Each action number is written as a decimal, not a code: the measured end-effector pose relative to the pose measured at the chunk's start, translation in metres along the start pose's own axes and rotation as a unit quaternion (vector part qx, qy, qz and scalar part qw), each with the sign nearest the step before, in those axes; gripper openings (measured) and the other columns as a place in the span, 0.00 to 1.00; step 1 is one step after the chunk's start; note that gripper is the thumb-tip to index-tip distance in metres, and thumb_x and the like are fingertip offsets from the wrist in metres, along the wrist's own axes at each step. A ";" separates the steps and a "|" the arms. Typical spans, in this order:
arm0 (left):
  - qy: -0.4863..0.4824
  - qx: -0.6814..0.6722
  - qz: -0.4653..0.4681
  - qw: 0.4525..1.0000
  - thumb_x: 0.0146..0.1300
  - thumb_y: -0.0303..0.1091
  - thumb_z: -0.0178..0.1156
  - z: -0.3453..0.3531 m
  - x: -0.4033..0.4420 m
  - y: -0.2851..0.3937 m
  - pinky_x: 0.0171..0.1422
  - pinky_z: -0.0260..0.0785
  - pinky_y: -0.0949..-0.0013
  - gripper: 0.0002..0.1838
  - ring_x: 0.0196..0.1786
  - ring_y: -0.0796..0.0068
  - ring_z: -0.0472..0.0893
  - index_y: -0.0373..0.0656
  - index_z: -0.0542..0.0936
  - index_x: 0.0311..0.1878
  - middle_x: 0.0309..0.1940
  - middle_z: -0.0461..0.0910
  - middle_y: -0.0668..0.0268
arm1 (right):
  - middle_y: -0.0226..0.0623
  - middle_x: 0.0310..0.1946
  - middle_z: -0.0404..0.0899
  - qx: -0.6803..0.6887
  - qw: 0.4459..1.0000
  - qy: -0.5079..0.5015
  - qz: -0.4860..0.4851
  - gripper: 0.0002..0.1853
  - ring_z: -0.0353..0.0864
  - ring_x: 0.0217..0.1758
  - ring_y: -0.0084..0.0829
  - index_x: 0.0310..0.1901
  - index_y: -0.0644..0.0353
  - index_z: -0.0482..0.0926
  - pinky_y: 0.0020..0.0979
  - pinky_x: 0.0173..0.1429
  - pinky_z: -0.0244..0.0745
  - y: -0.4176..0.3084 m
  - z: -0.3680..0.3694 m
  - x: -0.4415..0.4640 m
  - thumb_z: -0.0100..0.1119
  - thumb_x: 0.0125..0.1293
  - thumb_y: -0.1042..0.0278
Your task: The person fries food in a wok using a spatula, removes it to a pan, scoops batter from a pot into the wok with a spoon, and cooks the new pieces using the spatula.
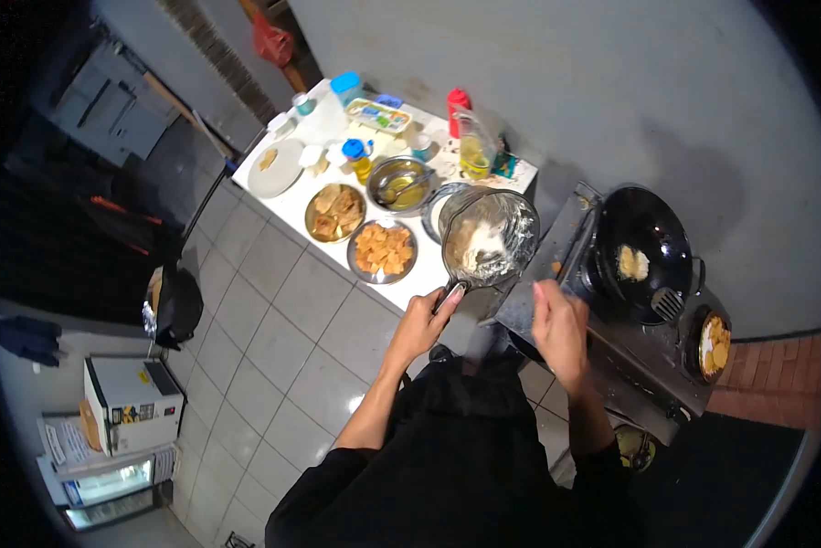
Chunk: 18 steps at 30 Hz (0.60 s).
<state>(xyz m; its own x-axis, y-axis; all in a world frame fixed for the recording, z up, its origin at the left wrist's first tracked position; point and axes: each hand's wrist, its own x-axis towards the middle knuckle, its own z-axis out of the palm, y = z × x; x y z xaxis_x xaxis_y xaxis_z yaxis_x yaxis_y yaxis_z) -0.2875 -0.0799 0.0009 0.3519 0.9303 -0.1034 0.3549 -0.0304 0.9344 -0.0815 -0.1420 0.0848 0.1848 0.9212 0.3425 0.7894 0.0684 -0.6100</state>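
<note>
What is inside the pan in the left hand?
The pan in the left hand holds a whitish, pasty-looking mass, with pale smears on its wall. The bottom beneath the mass is covered, so anything lying under it cannot be seen.

Passable over floor (310, 342), left of left hand (419, 329); obstructed ahead by pan (522, 239), farther right by wok (659, 239) on stove (634, 352).
</note>
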 end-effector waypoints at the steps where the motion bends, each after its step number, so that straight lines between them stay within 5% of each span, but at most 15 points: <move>1: 0.009 0.019 0.017 1.000 0.70 0.46 0.55 -0.009 -0.003 -0.003 0.25 0.57 0.59 0.25 0.17 0.65 0.60 0.30 0.73 0.28 0.13 0.63 0.52 | 0.52 0.19 0.74 -0.029 0.999 -0.011 -0.027 0.08 0.76 0.25 0.55 0.29 0.64 0.72 0.47 0.27 0.65 -0.004 0.000 0.007 0.52 0.67 0.75; 5: 0.050 0.062 0.044 0.996 0.70 0.45 0.55 -0.027 -0.012 -0.006 0.26 0.58 0.57 0.24 0.18 0.57 0.59 0.30 0.74 0.29 0.14 0.64 0.50 | 0.52 0.19 0.74 -0.128 0.984 -0.097 -0.078 0.08 0.76 0.24 0.54 0.30 0.65 0.71 0.47 0.27 0.66 -0.012 0.028 0.005 0.49 0.68 0.75; 11: 0.066 0.061 0.007 0.996 0.70 0.45 0.55 -0.037 -0.023 -0.030 0.26 0.58 0.55 0.23 0.19 0.50 0.59 0.29 0.74 0.29 0.15 0.64 0.46 | 0.55 0.19 0.72 0.114 0.987 -0.113 0.008 0.13 0.76 0.27 0.56 0.27 0.68 0.73 0.42 0.29 0.66 -0.025 0.055 0.017 0.52 0.68 0.70; 15: 0.067 0.063 -0.010 0.996 0.70 0.45 0.56 -0.044 -0.031 -0.039 0.26 0.58 0.55 0.23 0.18 0.50 0.59 0.29 0.75 0.30 0.14 0.63 0.47 | 0.54 0.18 0.72 0.008 0.993 -0.107 -0.043 0.13 0.76 0.23 0.54 0.27 0.65 0.73 0.46 0.27 0.66 -0.023 0.048 0.021 0.51 0.69 0.69; 18: 0.088 0.110 0.030 0.990 0.70 0.45 0.56 -0.046 -0.029 -0.036 0.25 0.57 0.55 0.24 0.18 0.52 0.57 0.30 0.75 0.29 0.13 0.63 0.47 | 0.52 0.18 0.77 -0.077 0.973 -0.213 -0.047 0.09 0.78 0.25 0.57 0.30 0.67 0.73 0.49 0.30 0.72 -0.021 0.062 0.008 0.52 0.67 0.72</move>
<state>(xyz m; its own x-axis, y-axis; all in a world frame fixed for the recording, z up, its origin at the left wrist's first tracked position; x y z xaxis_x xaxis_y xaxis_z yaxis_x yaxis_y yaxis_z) -0.3507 -0.0890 -0.0137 0.2293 0.9729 0.0290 0.5251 -0.1487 0.8380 -0.1333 -0.1121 0.0562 -0.1256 0.9910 0.0453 0.8751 0.1322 -0.4654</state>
